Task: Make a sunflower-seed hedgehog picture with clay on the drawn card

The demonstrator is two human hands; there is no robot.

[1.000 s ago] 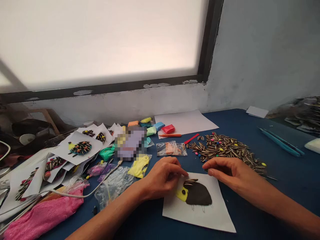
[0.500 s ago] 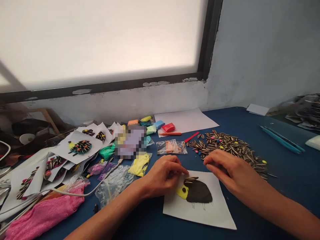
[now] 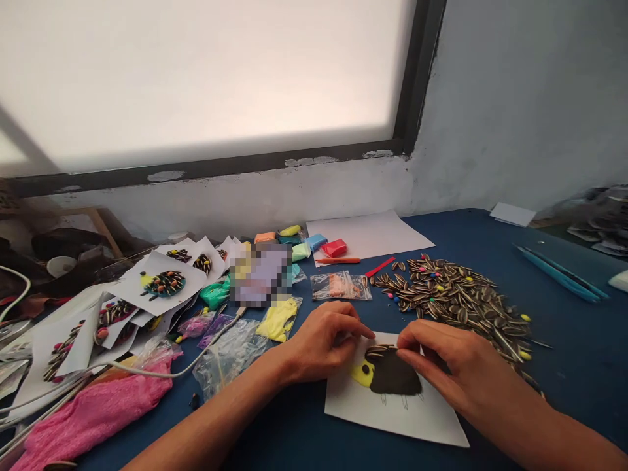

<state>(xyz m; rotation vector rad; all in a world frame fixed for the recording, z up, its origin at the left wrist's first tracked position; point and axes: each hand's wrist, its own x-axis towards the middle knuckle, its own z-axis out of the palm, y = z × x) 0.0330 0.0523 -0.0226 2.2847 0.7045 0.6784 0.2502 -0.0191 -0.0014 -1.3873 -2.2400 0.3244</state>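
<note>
A white paper sheet [image 3: 353,409] lies in front of me, bearing a flat black clay body [image 3: 392,376] with a yellow clay head [image 3: 360,376], a round black eye and pencilled legs. Several striped sunflower seeds [image 3: 380,351] stick out along the body's top edge by the head. My left hand [image 3: 326,340] keeps hold of the sheet's upper left edge, fingers bent, index fingertip by the seeds. At the top of the black body, my right hand [image 3: 451,356] pinches thumb and forefinger on a sunflower seed, mostly hidden by the fingertips.
Behind my right hand spreads a heap of sunflower seeds [image 3: 456,291] with small coloured balls. Blue tweezers [image 3: 562,271] lie at the right. Bagged clay [image 3: 277,320], a pixelated device [image 3: 260,275] and its cable stand left, beside finished seed pictures [image 3: 164,284] and pink netting [image 3: 98,415].
My right hand has come down and left from beside the seed heap to the top of the black body. My left hand stays at the sheet. The view has shifted slightly.
</note>
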